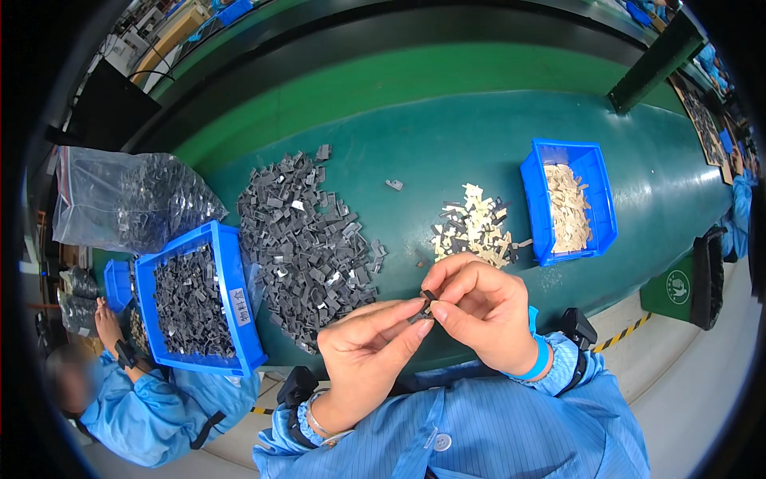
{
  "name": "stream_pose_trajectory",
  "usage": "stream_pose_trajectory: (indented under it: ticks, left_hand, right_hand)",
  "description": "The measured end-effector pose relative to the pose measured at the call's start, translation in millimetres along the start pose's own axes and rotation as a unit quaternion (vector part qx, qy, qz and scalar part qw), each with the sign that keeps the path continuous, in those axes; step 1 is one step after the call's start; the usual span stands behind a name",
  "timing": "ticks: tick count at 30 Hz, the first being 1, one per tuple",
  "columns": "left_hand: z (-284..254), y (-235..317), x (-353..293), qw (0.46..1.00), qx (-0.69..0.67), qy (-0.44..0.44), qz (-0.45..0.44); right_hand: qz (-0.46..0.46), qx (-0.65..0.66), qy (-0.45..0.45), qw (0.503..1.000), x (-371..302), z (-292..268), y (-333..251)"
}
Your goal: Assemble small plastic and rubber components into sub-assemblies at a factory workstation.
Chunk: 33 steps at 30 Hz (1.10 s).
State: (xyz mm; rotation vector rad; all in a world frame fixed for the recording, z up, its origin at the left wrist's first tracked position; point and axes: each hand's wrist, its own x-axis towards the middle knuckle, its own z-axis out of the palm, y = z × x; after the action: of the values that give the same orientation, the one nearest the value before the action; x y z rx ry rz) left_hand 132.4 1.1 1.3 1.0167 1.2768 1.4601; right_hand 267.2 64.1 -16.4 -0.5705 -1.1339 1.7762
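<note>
Near the front edge of the table, my two hands meet at the fingertips over a small dark plastic part (429,296). My left hand (369,345) pinches it from the left between thumb and fingers. From the right, my right hand (488,315) grips it with thumb and forefinger. The fingers cover most of it, and I cannot tell whether it is one piece or two. Just beyond my right hand lies a loose pile of cream and black small strips (472,227). A big heap of dark grey plastic parts (299,247) spreads to the left of my hands.
A blue bin (610,209) of beige strips stands at right. At left are a blue bin (254,339) of dark parts and a clear plastic bag (88,199) of parts. One grey part (394,184) lies alone. A co-worker's arm (120,343) shows at far left.
</note>
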Motion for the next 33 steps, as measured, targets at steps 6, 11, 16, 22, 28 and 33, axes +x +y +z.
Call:
stream_pose_trajectory:
  ticks: [6,11,16,22,28,33]
  left_hand:
    - [0.5,-0.6,-0.2,0.999,-0.032,-0.001,-0.006]
    - [1.5,-1.5,-1.4,0.998,-0.062,0.001,-0.01]
    - [-1.2,-2.5,-2.8,0.998,-0.063,-0.001,-0.002]
    - [-2.6,-6.2,-2.3,0.992,-0.127,-0.019,-0.015]
    - [-6.2,-7.9,3.2,0.959,-0.245,-0.074,-0.119]
    - [-1.4,2.2,2.7,0.991,-0.089,-0.074,-0.07]
  right_hand:
    - [-0.018,-0.02,0.006,1.0,-0.4,0.5,1.2]
    - [-0.055,-0.053,0.01,0.997,1.4,1.5,4.4]
    - [-0.08,-0.248,-0.015,0.965,9.7,-4.8,-8.4]
    - [0.074,-0.052,-0.092,0.992,9.7,-12.5,-12.3]
    - [0.254,0.165,-0.106,0.947,11.8,-18.6,-12.7]
    - [0.252,0.109,-0.108,0.956,10.8,-15.1,-12.4]
